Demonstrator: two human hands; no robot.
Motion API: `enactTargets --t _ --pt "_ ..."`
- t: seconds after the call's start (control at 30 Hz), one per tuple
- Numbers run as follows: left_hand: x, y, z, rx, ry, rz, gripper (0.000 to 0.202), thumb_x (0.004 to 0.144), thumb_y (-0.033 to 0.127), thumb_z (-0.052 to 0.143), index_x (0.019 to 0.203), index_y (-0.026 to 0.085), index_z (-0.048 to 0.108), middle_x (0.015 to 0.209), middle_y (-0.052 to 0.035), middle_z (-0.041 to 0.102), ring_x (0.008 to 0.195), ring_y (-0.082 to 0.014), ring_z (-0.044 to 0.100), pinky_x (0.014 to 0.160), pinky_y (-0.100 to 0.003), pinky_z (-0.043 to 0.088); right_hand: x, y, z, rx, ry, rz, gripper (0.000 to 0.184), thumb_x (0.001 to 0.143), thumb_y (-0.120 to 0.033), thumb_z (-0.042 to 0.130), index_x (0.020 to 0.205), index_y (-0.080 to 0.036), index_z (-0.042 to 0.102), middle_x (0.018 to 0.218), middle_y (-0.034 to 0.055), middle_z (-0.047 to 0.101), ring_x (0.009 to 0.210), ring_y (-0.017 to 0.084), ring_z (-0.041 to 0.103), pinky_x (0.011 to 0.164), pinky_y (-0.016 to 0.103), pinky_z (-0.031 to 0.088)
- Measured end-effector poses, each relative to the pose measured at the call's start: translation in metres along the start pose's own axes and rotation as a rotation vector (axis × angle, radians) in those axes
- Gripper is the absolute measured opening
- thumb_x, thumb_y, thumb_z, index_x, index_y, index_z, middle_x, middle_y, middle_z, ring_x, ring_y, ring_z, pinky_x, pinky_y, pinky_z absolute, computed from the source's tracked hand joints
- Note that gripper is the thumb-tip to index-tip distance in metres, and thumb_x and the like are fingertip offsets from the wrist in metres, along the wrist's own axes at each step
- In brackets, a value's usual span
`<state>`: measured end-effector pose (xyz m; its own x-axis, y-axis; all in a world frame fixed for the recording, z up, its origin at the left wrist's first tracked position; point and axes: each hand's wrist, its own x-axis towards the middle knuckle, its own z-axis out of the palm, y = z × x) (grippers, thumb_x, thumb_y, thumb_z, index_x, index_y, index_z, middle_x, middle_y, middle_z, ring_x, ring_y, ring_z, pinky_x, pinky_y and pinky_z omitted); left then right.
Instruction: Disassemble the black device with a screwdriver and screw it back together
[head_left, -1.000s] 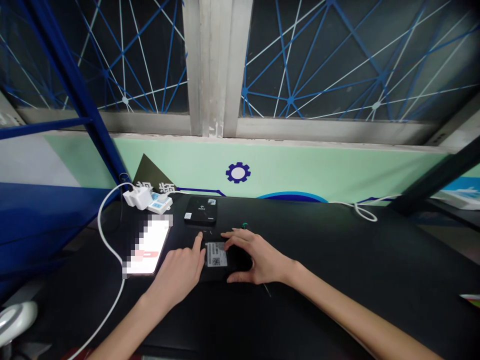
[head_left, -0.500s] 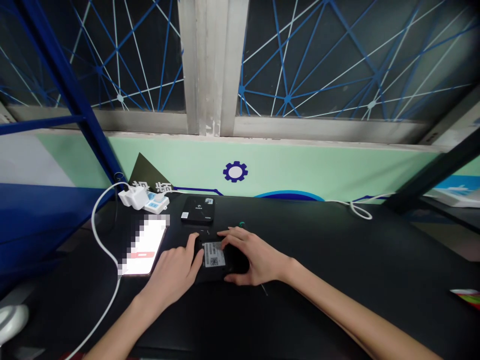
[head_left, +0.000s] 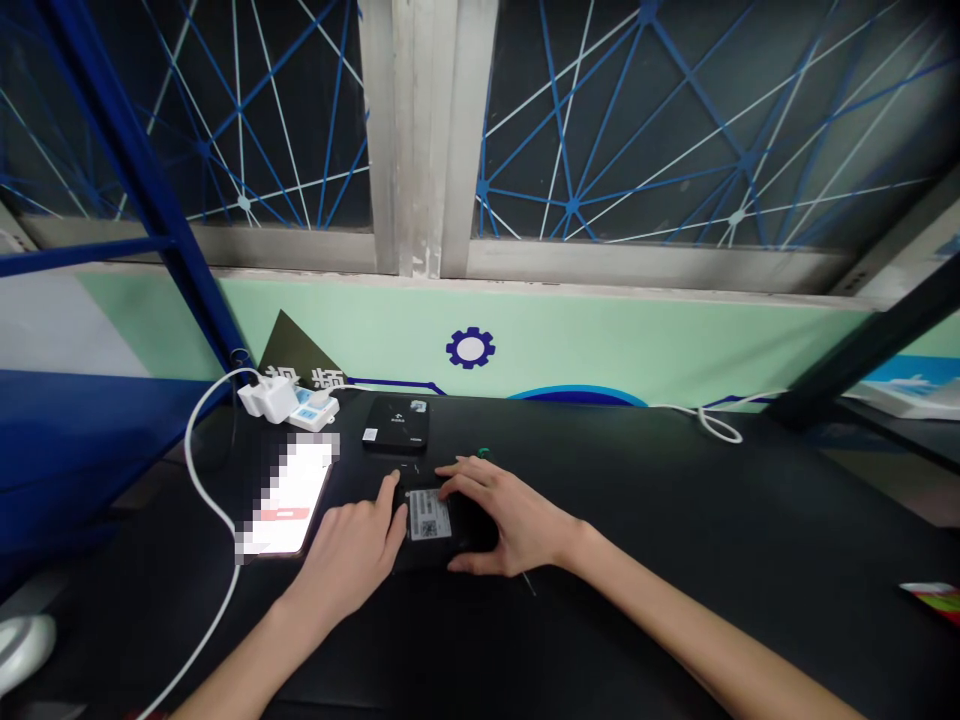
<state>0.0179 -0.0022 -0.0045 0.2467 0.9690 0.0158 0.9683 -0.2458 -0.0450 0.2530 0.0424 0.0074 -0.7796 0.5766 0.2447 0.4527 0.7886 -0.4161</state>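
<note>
A flat black box (head_left: pixel 430 514) lies on the black table, with a white printed label and a QR code facing up. My left hand (head_left: pixel 360 540) grips its left side, index finger at the far left corner and thumb along the near left part. From the right, my right hand (head_left: pixel 517 515) spans the box, fingertips on its top and far edge, thumb at its near edge. Just beyond it are tiny metal pieces (head_left: pixel 409 467), like screws. A thin rod (head_left: pixel 529 583) pokes out below my right hand, and a small green thing (head_left: pixel 484 453) shows behind that hand.
Farther back lies a second black box (head_left: pixel 396 425) with a small white sticker. To the left are a lit phone (head_left: pixel 289 500), a power strip with white plugs (head_left: pixel 277 399) and a white cable (head_left: pixel 196 470). A colourful packet (head_left: pixel 934 600) sits at the right edge.
The view has tipped up very slightly, so the table things sit a little lower. Both hands keep their places on the black box.
</note>
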Motion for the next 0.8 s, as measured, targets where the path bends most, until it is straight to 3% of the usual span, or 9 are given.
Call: enactTargets --t 0.37,0.8 --pt "0.0011 0.0026 -0.0018 0.090 -0.012 0.028 0.051 0.105 0.030 0.028 0.150 0.008 0.037 0.069 -0.0079 0.070 0.064 -0.0282 0.071 0.057 -0.033 0.048 -0.0019 -0.0032 0.0025 0.051 0.015 0.082 0.064 0.070 -0.058 0.080 0.118 -0.021 0.062 0.146 0.0158 0.053 0.137 0.037 0.046 0.116 0.053 0.032" --pt "0.0020 -0.0019 -0.0009 0.036 -0.015 0.009 0.051 0.105 0.034 0.026 0.151 0.012 0.035 0.068 -0.0060 0.070 0.063 -0.0277 0.070 0.056 -0.030 0.044 -0.0044 0.0000 0.0076 0.086 0.078 0.020 0.065 0.071 -0.059 0.080 0.119 -0.021 0.060 0.135 0.0143 0.062 0.134 0.029 0.051 0.122 0.050 0.022"
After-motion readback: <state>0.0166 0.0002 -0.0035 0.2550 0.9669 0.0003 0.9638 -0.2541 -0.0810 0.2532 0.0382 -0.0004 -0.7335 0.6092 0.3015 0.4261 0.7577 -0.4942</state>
